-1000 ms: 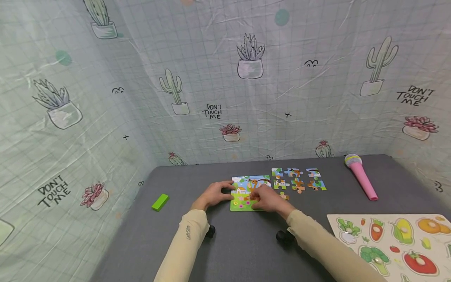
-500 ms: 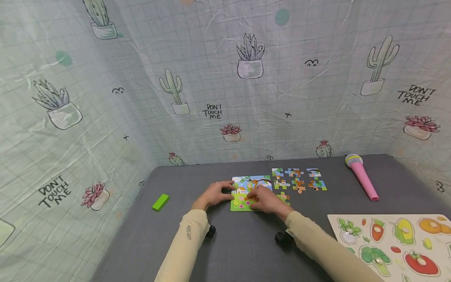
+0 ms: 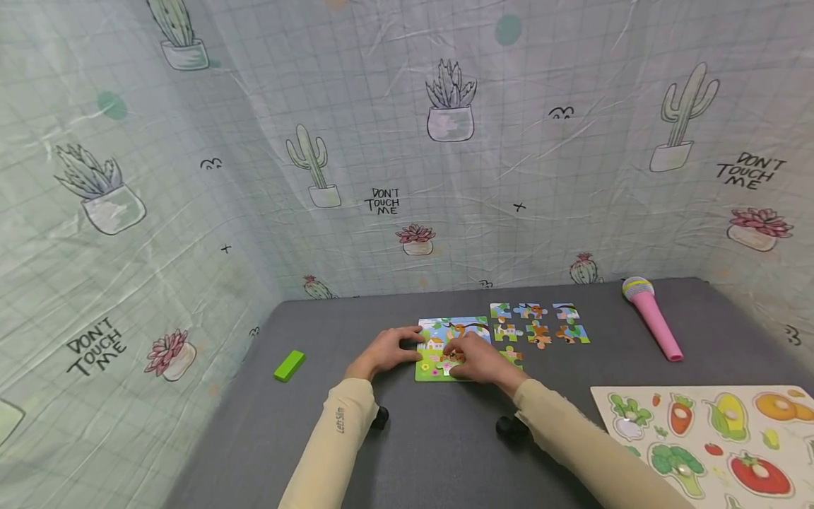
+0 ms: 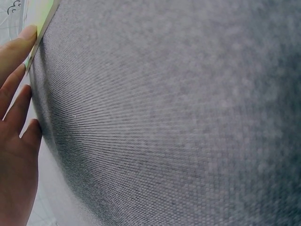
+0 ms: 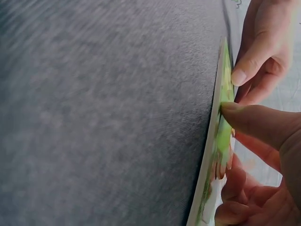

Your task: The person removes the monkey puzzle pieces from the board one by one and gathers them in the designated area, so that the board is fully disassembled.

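A small picture puzzle board (image 3: 435, 327) with a house, flowers and an animal lies flat on the grey table. My left hand (image 3: 384, 348) rests against its left edge, thumb and fingers spread apart; the left wrist view shows these fingers nearly straight. Over the board's lower right part, my right hand (image 3: 481, 358) pinches a puzzle piece (image 5: 225, 134) between thumb and fingers. From the right wrist, this green and brown piece looks slightly tilted over the board. My fingers hide much of it in the head view.
Several loose puzzle pieces (image 3: 538, 334) lie right of the board. Beyond them is a pink toy microphone (image 3: 658, 327). A vegetable peg board (image 3: 709, 452) covers the near right, and a green block (image 3: 290, 365) lies at left. A patterned curtain (image 3: 375, 261) bounds the table.
My right hand has shifted slightly left over the board, with a pale patch now showing by its fingertips. More of the lowest loose piece shows beside it. The left hand stays put.
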Demonstrator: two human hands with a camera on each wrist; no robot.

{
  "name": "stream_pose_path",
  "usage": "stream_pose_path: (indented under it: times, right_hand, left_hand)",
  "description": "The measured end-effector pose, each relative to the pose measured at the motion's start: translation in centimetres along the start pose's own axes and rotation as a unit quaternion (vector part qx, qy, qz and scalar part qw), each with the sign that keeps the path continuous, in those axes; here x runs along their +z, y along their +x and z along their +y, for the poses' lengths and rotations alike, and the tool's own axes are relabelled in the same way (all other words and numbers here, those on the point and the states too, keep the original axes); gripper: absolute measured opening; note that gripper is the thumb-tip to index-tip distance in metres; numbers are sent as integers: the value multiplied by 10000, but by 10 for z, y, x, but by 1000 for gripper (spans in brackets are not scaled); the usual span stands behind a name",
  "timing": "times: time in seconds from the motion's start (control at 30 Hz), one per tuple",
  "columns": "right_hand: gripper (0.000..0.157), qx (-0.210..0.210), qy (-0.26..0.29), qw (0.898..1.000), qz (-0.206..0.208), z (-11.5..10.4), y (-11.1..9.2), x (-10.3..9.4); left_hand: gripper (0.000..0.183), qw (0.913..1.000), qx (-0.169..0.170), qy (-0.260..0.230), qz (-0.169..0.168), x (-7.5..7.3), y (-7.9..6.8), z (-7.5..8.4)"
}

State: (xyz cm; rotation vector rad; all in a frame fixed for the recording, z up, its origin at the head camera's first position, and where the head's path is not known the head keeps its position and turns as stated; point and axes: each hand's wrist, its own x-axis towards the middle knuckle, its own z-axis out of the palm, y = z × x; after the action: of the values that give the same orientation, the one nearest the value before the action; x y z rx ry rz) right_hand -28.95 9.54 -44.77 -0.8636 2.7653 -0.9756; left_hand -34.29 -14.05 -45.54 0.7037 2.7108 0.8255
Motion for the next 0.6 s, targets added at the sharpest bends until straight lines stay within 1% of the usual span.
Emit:
stream_pose_path:
  times: [0.1,0.3,0.4,0.5,0.6]
  right_hand:
    - [27,-24,-187,9998,67,0,-1,0]
    - [33,-156,-183,9997,48,2,-2,-4]
    - [35,-222,-8,9998,10,3,-2,-7]
    - [36,-184,269,9995,38,4,-3,-9]
    - [33,43,726,9972,181,5,-4,-12]
  left_hand:
    - [37,10000,-18,-15,-6,0,0,0]
    - [37,10000,-40,-40,-5,-3,0,2]
    - [37,10000,-30,-18,-8,-3,1,3]
    - [37,10000,-36,56,-33,-2,1,2]
    - [38,10000,-31,78,-51,-1,1,0]
